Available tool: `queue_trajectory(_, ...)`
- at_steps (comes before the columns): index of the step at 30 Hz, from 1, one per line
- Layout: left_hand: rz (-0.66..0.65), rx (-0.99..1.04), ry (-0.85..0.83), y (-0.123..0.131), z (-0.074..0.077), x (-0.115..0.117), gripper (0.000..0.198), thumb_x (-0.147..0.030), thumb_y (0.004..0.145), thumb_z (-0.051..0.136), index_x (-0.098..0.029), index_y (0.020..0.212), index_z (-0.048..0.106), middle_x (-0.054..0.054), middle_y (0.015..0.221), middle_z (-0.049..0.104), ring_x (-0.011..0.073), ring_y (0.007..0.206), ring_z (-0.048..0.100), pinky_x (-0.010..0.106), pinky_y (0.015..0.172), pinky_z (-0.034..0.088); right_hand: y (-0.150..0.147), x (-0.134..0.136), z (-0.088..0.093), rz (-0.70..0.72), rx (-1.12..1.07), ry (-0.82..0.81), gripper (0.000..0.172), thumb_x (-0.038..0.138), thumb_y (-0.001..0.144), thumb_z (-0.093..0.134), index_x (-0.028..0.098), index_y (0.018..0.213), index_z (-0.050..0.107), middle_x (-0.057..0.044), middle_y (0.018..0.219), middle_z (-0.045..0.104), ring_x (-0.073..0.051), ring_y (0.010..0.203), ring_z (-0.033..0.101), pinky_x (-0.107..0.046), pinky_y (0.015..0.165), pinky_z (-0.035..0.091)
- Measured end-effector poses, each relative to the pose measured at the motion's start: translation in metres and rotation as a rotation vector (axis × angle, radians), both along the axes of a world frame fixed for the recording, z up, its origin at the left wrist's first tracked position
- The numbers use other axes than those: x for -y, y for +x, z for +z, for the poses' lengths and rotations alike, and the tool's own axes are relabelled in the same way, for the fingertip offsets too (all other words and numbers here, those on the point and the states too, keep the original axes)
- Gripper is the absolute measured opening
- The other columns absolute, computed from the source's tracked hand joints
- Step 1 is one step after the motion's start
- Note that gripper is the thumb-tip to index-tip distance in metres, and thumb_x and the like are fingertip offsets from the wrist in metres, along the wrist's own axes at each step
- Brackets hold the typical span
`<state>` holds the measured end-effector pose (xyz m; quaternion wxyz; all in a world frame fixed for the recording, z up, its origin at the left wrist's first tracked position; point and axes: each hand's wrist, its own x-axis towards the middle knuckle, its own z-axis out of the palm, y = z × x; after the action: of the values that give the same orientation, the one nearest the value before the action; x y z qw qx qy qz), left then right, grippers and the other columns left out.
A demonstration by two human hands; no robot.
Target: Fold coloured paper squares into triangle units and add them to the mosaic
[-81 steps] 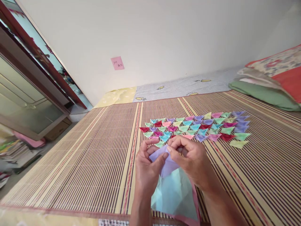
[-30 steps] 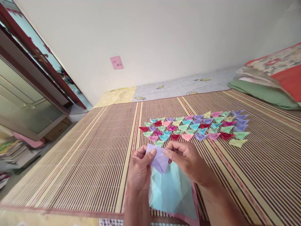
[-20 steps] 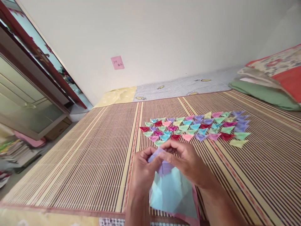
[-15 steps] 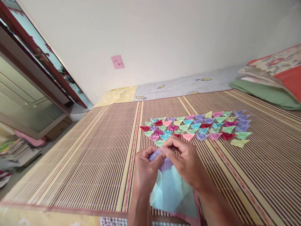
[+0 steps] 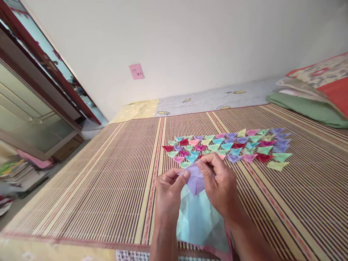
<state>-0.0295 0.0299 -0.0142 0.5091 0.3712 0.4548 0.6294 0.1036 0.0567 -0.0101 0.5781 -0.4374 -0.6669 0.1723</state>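
Observation:
A purple sheet of folding paper [image 5: 196, 181], creased and partly folded to a point at the bottom, is held up between my two hands. My left hand [image 5: 171, 185] pinches its left corner between thumb and fingers. On the other side, my right hand [image 5: 219, 177] grips the upper right edge the same way. Below the purple paper lies a larger light-blue creased sheet [image 5: 202, 221] with a pink edge showing beneath it. Beyond my hands, rows of small folded paper boats [image 5: 227, 145] in many colours spread over the striped mat [image 5: 116, 181], some partly hidden by my fingers.
A pale green folded paper piece [image 5: 277, 165] sits at the right end of the rows. Folded bedding [image 5: 307, 105] and a red patterned pillow [image 5: 333, 83] are at the far right. A pink note [image 5: 136, 71] is stuck on the wall. Left stands a glass-panelled door [image 5: 29, 112].
The purple paper has been spread wider between my hands and shows more of its face. My right hand has shifted slightly right, and the two hands are farther apart.

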Motion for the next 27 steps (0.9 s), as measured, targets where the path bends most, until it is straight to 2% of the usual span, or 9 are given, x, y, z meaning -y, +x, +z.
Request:
queue_trajectory(4,-0.063,0.120,-0.019,-0.002,0.001,0.000,0.025,-0.037,0.077,0.087,-0.016,0.070,0.076,0.000,0.061,0.064,0.0105,0.054,0.053,0.024,0.058,0.045,0.008,-0.004,0.000,-0.013,-0.028,-0.001,0.015,0.026,0.102,0.055,0.024,0.087,0.058,0.001,0.072,0.064,-0.016,0.062,0.059,-0.028,0.059,0.045)
queue_trajectory(7,-0.065,0.122,-0.012,-0.007,0.005,0.000,0.028,-0.042,0.078,0.086,-0.016,0.072,0.077,0.002,0.066,0.068,0.0119,0.057,0.058,0.024,0.060,0.047,0.015,-0.007,0.001,0.011,-0.054,-0.027,0.017,0.027,0.102,0.057,0.023,0.086,0.058,0.003,0.068,0.059,-0.014,0.058,0.055,-0.027,0.057,0.042)
queue_trajectory(9,-0.071,0.086,-0.005,-0.011,0.007,0.000,0.029,-0.045,0.077,0.087,-0.016,0.080,0.080,0.005,0.074,0.073,0.0142,0.065,0.063,0.025,0.064,0.050,0.018,-0.007,0.004,0.103,-0.035,-0.067,0.019,0.027,0.102,0.057,0.023,0.083,0.059,0.004,0.067,0.058,-0.014,0.058,0.052,-0.026,0.056,0.040)
queue_trajectory(11,-0.130,0.034,-0.031,-0.013,0.007,0.000,0.032,-0.044,0.073,0.091,-0.015,0.085,0.081,0.005,0.075,0.072,0.0141,0.065,0.063,0.024,0.063,0.049,0.018,-0.007,0.007,0.247,0.004,-0.122,0.021,0.026,0.101,0.058,0.022,0.081,0.060,0.003,0.069,0.059,-0.014,0.061,0.054,-0.026,0.058,0.040)
queue_trajectory(15,-0.260,-0.060,-0.092,-0.012,0.003,0.000,0.029,-0.035,0.068,0.094,-0.013,0.072,0.076,0.002,0.064,0.065,0.0118,0.058,0.057,0.023,0.057,0.044,0.016,-0.005,0.009,0.449,0.027,-0.222,0.022,0.024,0.097,0.059,0.021,0.076,0.059,0.003,0.069,0.057,-0.013,0.063,0.052,-0.026,0.059,0.039)
queue_trajectory(19,-0.208,-0.074,-0.056,-0.011,-0.001,-0.001,0.028,-0.034,0.072,0.091,-0.013,0.066,0.073,0.001,0.061,0.064,0.0119,0.057,0.057,0.023,0.056,0.045,0.018,-0.007,0.009,0.520,-0.047,-0.367,0.019,0.029,0.096,0.061,0.020,0.079,0.062,0.003,0.069,0.057,-0.013,0.062,0.051,-0.026,0.057,0.038)
queue_trajectory(23,-0.091,0.058,-0.054,-0.011,0.001,-0.001,0.025,-0.032,0.070,0.093,-0.014,0.070,0.075,0.002,0.065,0.069,0.0114,0.056,0.059,0.023,0.057,0.048,0.019,-0.009,0.009,0.585,-0.086,-0.511,0.021,0.035,0.087,0.072,0.019,0.078,0.063,0.004,0.069,0.055,-0.012,0.063,0.047,-0.025,0.056,0.036)
queue_trajectory(27,-0.108,0.161,-0.070,-0.011,0.003,-0.001,0.027,-0.033,0.069,0.093,-0.013,0.073,0.075,0.004,0.068,0.072,0.0136,0.056,0.062,0.025,0.056,0.051,0.016,-0.007,0.009,0.581,-0.155,-0.553,0.029,0.037,0.087,0.072,0.019,0.070,0.056,0.005,0.064,0.044,-0.011,0.059,0.039,-0.024,0.052,0.030)
